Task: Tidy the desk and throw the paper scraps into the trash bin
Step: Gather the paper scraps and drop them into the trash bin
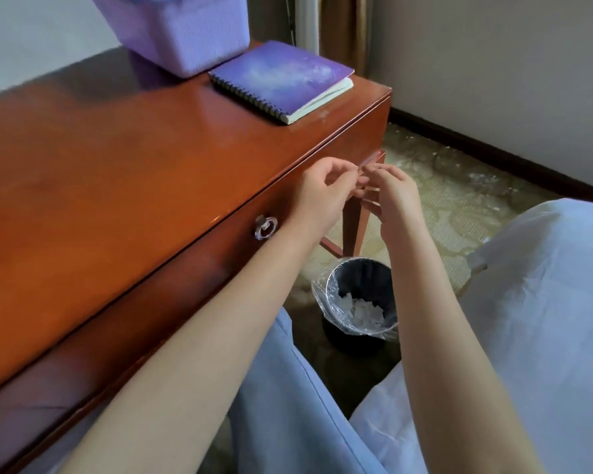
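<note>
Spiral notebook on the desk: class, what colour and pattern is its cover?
The notebook cover is purple with a pale cloudy swirl; head view.

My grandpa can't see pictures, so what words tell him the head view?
A person's left hand and right hand meet with curled fingers at the desk edge; whether either grip holds anything is unclear. A trash bin on the floor holds paper scraps, and a purple notebook and basket sit on the desk.
</note>
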`<state>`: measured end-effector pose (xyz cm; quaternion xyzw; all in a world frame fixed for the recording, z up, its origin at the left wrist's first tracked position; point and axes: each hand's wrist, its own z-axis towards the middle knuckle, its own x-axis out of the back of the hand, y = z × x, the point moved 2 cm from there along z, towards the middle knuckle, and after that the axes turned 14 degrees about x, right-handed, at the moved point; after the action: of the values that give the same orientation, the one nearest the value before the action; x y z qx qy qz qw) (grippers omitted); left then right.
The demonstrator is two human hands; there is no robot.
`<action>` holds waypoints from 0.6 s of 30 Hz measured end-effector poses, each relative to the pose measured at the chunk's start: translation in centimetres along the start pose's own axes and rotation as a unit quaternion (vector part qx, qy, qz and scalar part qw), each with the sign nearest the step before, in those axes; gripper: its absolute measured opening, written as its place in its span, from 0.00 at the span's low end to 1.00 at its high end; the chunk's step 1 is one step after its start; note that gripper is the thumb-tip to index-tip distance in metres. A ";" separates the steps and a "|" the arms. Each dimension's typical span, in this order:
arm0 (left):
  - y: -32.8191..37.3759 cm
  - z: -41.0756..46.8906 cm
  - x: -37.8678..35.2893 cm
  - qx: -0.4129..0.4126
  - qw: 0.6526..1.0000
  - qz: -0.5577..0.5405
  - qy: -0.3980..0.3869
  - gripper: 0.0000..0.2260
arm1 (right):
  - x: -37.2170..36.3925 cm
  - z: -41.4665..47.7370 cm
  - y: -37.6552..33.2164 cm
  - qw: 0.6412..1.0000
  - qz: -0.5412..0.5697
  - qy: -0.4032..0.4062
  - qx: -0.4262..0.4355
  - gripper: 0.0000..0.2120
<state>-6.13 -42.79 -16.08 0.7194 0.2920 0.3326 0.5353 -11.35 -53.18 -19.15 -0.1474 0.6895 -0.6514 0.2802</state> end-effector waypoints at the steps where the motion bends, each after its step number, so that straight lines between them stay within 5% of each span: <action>1: 1.0 -1.0 1.3 -0.015 1.000 -0.021 0.013 0.04 | -1.2 -0.9 -1.3 1.000 0.004 -0.019 0.018 0.08; 8: 4.0 -6.9 13.9 -0.082 0.978 -0.082 0.174 0.09 | -12.5 -7.4 -6.7 0.978 0.009 -0.183 0.100 0.05; 18: 1.1 -17.6 32.4 -0.025 0.902 -0.068 0.426 0.05 | -30.7 -18.9 -6.3 0.890 -0.062 -0.432 0.132 0.08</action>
<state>-0.23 -7.77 -6.04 0.4737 0.5317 0.5778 0.3990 1.21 -21.00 -7.10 -0.4187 0.3976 -0.6240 0.5265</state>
